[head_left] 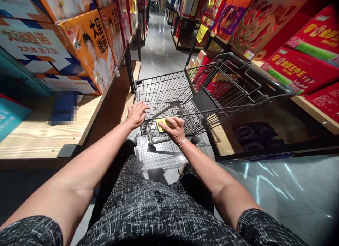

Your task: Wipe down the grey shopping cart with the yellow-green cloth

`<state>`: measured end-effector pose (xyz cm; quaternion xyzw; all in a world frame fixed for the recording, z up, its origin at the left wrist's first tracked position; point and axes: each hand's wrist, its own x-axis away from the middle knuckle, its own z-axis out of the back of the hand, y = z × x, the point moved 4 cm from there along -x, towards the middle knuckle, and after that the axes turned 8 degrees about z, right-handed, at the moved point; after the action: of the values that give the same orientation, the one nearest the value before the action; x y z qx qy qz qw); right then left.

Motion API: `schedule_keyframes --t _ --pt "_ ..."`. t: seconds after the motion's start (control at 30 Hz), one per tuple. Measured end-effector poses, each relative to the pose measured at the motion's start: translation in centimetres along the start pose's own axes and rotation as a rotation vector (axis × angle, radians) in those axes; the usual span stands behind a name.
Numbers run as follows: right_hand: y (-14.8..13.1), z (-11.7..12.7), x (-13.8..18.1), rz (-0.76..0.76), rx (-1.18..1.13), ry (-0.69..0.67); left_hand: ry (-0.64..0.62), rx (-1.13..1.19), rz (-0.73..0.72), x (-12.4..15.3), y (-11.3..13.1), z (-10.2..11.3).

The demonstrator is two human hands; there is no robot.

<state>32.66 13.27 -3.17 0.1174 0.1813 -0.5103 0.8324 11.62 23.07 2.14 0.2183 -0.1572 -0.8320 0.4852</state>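
Observation:
A dark wire shopping cart [164, 83] stands across the aisle, its front end close to my body and its handle at the far right. My left hand [137, 114] is on the front corner of the cart, its fingers curled over the rim. In my right hand [176, 129], fingers bent, is a small yellow folded cloth [160, 125] that lies against the rim of the basket. The thumb presses on the cloth, and part of it is hidden under the fingers. No goods show inside the wire basket.
At left, a wooden shelf [76, 129] holds orange boxes [90, 48] and a dark blue blurred item [63, 108]. Red boxes [293, 69] are stacked on the right shelf, beside the cart's handle. A tiled aisle floor [161, 34] runs between the shelves.

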Motion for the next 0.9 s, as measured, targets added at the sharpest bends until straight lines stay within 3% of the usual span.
schedule_keyframes --t 0.17,0.27,0.33,0.43,0.63,0.7,0.8,0.9 --pt "-1.9 -7.0 2.5 0.055 -0.054 -0.272 -0.049 -0.085 -0.049 1.5 2.5 -0.9" --pt "-2.6 -9.9 3.7 0.060 -0.106 -0.451 -0.071 -0.143 -0.073 1.0 2.1 -1.4" --pt "-2.8 -10.6 3.7 0.066 -0.124 -0.512 -0.091 -0.168 -0.079 0.3 1.4 -1.3" --pt "-2.4 -9.5 2.3 0.077 -0.095 -0.449 -0.104 -0.183 -0.055 -0.8 0.0 -0.8" --pt "1.7 -1.7 -2.2 0.078 0.056 -0.007 -0.129 -0.131 -0.022 -2.5 -2.7 0.0" --pt "2.8 -0.1 -3.0 0.060 0.102 0.069 -0.136 -0.120 -0.023 -2.9 -3.3 0.2" --pt "3.0 -0.7 -3.1 0.034 0.120 0.040 -0.128 -0.125 -0.027 -3.1 -3.7 0.3" --pt "1.8 -4.3 -2.1 0.011 0.093 -0.112 -0.108 -0.130 -0.038 -3.1 -3.8 0.3"
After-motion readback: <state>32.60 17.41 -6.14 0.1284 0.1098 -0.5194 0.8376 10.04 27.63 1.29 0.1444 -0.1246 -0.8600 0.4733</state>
